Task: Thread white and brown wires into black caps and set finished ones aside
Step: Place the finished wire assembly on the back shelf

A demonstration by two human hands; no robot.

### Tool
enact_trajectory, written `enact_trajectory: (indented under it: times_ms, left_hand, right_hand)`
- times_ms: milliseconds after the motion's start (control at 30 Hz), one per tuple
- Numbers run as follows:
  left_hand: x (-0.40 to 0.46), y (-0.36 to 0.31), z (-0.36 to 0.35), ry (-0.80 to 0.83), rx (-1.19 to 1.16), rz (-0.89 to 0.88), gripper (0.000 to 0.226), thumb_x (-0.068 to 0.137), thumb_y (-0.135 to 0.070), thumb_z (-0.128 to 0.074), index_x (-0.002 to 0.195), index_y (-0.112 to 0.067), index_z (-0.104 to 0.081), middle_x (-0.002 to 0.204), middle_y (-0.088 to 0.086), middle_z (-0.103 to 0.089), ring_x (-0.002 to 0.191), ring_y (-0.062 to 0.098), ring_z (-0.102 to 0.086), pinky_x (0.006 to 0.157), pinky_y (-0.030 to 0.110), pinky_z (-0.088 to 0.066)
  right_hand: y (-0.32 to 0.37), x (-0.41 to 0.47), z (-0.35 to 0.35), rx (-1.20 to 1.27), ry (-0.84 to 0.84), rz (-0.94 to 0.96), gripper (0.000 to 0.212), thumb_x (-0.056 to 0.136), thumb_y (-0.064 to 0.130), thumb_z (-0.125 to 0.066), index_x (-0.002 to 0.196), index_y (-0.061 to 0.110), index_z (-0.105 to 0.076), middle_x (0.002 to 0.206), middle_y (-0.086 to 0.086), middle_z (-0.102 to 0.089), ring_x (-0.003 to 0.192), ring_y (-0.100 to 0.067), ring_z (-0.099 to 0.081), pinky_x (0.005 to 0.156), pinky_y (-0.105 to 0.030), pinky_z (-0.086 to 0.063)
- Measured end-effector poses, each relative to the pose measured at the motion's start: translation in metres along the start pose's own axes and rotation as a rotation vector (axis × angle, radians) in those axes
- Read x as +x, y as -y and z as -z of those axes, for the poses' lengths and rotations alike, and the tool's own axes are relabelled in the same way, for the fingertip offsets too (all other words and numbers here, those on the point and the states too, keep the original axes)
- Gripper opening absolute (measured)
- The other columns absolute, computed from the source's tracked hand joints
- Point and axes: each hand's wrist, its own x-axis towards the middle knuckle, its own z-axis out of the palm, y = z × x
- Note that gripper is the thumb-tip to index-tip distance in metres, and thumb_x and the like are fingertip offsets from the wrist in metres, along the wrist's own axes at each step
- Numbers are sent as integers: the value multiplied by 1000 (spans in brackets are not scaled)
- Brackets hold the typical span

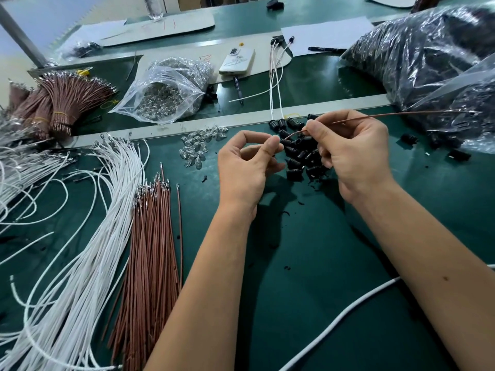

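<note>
Basically mid-thread: right hand [353,153] pinches brown wire [388,115] near its bent tip; left hand [249,162] pinches what looks like a black cap [284,142], mostly hidden, above the cap pile [300,159] on the desk [308,263]. Straighten tip, hold cap steady, feed straight in.

I see a green mat [308,277] covering the bench. At the far middle lies a white phone [237,60] on a pale card sheet [257,68], with a pen [238,88] just near of it. Left of the phone sits a clear bag of small glass bulbs [163,92], and loose bulbs [199,147] lie nearer. A white paper sheet [326,36] lies far right. A thick white cable [340,317] crosses the near right.
</note>
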Motion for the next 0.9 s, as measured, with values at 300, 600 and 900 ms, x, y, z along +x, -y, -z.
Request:
enact_trajectory:
  times_ms: [300,600,900]
  left_hand:
    - [2,-6,3,-5,-185,142,22,90,19,-57,103,8,-71,98,22,-73,77,23,-71,86,35,-61]
    - [-2,-6,0,98,-225,194,11,100,3,-54,100,4,-64,93,23,-75,67,19,-67,77,37,-62]
    - [-5,-8,0,114,-232,225,10,101,0,-54,103,5,-62,92,21,-75,66,18,-67,72,31,-61]
  right_hand:
    - [-1,0,0,-13,-7,2,14,84,12,-85,82,13,-71,91,-38,-68,48,-14,-48,41,-22,-35]
    - [2,-2,-1,-33,-54,58,15,84,11,-86,81,13,-71,82,-28,-72,49,-14,-49,43,-22,-38]
    - [0,-1,0,-80,-49,108,15,82,14,-88,79,17,-73,61,7,-67,51,-7,-57,48,-19,-43]
